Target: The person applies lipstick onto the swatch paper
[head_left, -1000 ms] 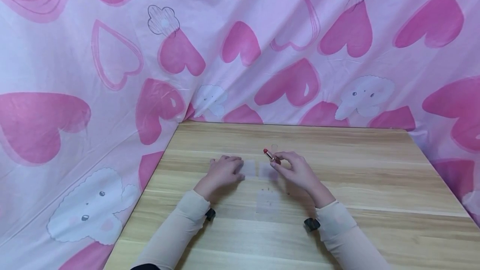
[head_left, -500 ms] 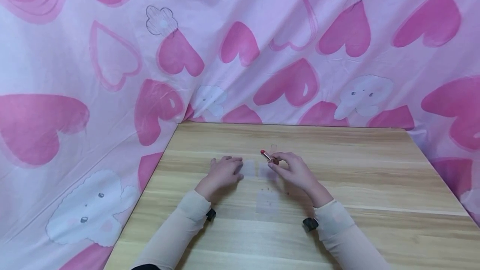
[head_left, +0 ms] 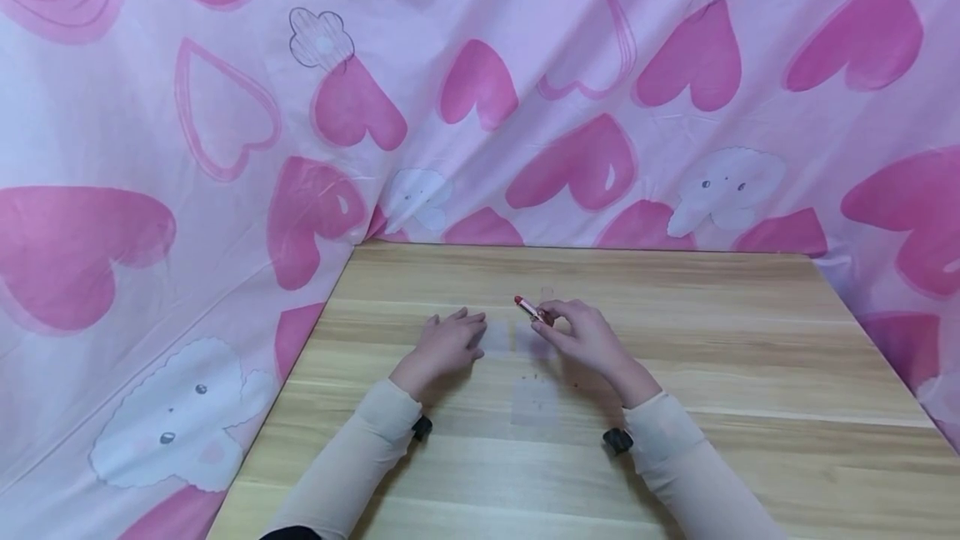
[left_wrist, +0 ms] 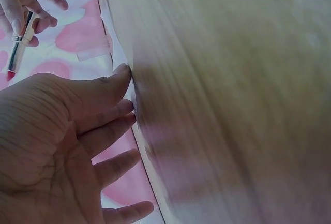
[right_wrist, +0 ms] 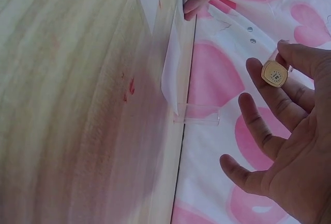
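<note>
My right hand [head_left: 588, 340] pinches a red lipstick [head_left: 527, 305] by its gold base, between thumb and index finger. It is held tilted above the table, the red tip pointing up and left. In the right wrist view the square gold bottom of the lipstick [right_wrist: 274, 74] shows, with the other fingers spread. My left hand [head_left: 444, 347] rests its fingertips on the table at the left edge of a thin pale sheet [head_left: 496, 338]; its fingers [left_wrist: 116, 164] are extended and hold nothing. A second pale sheet [head_left: 529, 343] lies beneath the lipstick, partly behind my right hand.
A clear, empty cap [head_left: 547, 296] stands behind the right hand. Nearer to me lies another pale sheet [head_left: 535, 407] with small red marks along its far part. A tiny red speck [head_left: 575, 385] is on the wooden table [head_left: 750, 340]. A pink heart-patterned cloth [head_left: 480, 157] hangs behind.
My right hand has drifted slightly left with the lipstick. The left hand stays in nearly the same place, its fingers a little more spread.
</note>
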`<state>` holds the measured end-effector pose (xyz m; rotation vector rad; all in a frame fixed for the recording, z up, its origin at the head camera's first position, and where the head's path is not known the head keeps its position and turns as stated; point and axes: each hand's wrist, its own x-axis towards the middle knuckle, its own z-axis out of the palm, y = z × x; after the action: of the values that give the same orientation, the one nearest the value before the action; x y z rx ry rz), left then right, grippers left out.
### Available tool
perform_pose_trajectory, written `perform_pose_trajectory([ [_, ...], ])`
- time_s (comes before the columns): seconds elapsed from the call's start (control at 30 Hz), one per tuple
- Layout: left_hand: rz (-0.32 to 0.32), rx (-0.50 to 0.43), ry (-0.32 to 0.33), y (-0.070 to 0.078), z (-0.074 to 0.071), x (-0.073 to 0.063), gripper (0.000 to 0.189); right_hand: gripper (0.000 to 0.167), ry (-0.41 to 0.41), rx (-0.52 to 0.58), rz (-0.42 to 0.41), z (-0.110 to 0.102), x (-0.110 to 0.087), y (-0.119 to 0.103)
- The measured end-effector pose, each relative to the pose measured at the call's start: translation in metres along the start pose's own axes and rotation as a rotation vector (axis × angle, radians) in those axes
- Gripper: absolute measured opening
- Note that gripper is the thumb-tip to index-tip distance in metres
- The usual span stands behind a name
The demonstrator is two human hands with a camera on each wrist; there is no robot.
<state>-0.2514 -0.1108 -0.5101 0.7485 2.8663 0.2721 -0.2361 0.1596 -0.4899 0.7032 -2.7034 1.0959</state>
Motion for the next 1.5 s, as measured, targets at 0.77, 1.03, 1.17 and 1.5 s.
perform_pose_trajectory([
  [0.77, -0.030, -0.190, -0.054, -0.006, 0.002, 0.000, 0.052, 0.018, -0.146, -0.132, 0.030, 0.011, 0.007, -0.003],
  [1.03, -0.072, -0.176, -0.056, -0.007, 0.000, -0.001, 0.054, 0.018, -0.175, -0.200, 0.006, 0.016, 0.013, -0.004],
  [1.17, -0.110, -0.187, -0.057, -0.007, -0.001, -0.001, 0.054, 0.017, -0.187, -0.220, 0.012, 0.018, 0.017, -0.003],
  [1.5, -0.127, -0.202, -0.049, -0.008, -0.002, 0.000, 0.053, 0.014, -0.203, -0.295, 0.016, 0.021, 0.022, -0.005],
])
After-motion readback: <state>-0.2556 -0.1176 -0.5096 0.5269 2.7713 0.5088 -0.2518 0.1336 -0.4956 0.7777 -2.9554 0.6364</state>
